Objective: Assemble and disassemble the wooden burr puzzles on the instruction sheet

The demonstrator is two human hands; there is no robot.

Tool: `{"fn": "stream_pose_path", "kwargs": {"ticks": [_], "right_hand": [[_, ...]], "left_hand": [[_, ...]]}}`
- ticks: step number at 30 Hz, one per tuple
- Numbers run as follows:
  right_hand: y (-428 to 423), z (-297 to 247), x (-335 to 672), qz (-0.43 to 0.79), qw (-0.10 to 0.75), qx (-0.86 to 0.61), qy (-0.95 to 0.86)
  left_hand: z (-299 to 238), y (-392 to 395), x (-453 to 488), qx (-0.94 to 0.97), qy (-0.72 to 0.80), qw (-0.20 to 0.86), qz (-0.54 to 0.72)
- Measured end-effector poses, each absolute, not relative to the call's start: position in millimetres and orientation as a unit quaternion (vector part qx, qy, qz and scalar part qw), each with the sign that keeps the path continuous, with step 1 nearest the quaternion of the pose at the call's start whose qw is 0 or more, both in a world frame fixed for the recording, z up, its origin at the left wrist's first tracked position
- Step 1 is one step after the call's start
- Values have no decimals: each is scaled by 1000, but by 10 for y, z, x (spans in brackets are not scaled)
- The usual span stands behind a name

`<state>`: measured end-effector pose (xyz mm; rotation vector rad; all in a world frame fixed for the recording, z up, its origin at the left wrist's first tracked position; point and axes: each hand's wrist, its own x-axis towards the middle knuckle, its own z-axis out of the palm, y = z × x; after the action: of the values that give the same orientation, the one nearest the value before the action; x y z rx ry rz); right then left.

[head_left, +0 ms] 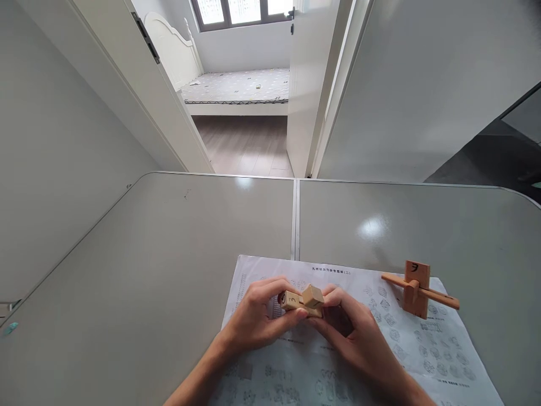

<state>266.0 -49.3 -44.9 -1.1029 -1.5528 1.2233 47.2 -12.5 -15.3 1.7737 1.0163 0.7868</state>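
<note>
1. One head-worn view looks forward and down across the table [177, 270].
2. Nearest it, low in the middle, come the left hand [258, 316] and right hand [357, 326].
3. Far off, it reaches past an open door [311, 84] to a bed [236, 87].

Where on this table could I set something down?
The glossy grey table is bare between the white printed paper sheet and a small teal object at the left edge. More room lies beyond the sheet, right of the pale strip. The sheet is crowded: the left hand and right hand hold pale wooden blocks, left of a brown cross-shaped wooden piece.
</note>
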Motion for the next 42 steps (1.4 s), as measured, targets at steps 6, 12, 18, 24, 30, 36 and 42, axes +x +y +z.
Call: {"fn": "stream_pose_path", "kwargs": {"ticks": [6, 12, 18, 24, 30, 36, 42], "right_hand": [[-503, -464, 2654, 483, 429, -442, -623], [-491, -424, 2648, 514, 458, -464, -557], [-484, -372, 2642, 533, 447, -466, -547], [-469, -336, 2661, 519, 434, -474, -563], [-480, -365, 2686, 500, 426, -477, -583], [-474, -331, 2687, 499, 438, -475, -578], [-474, -344, 2700, 487, 441, -471, -588]], "left_hand": [[-150, -125, 482, 720, 408, 455, 328], [-110, -129, 526, 687, 423, 493, 327], [-72, -145, 527, 664, 437, 517, 318], [-65, -140, 530, 645, 436, 534, 332], [-102, -144, 512, 627, 429, 555, 339], [-169, -167, 511, 633, 442, 539, 337], [-187, -168, 521, 654, 434, 514, 346]]}}
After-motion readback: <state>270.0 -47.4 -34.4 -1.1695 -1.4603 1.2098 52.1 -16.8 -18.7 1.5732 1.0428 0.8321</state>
